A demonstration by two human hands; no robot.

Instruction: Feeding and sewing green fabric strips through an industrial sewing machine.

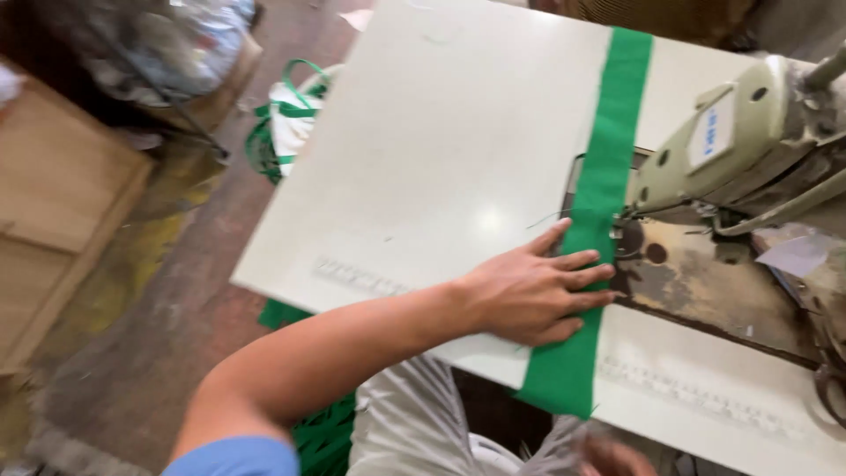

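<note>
My left hand [533, 295] lies flat, fingers spread, pressing the green fabric strip [602, 189] onto the white bench [441, 150] just beside the sewing machine [749, 141]; the strip runs across the bench and hangs over the near edge. My right hand [612, 458] barely shows at the bottom edge, blurred, so I cannot tell whether it grips anything. I judge I'm lining the strip up at the needle, and feeding it will need a steady, straight push.
</note>
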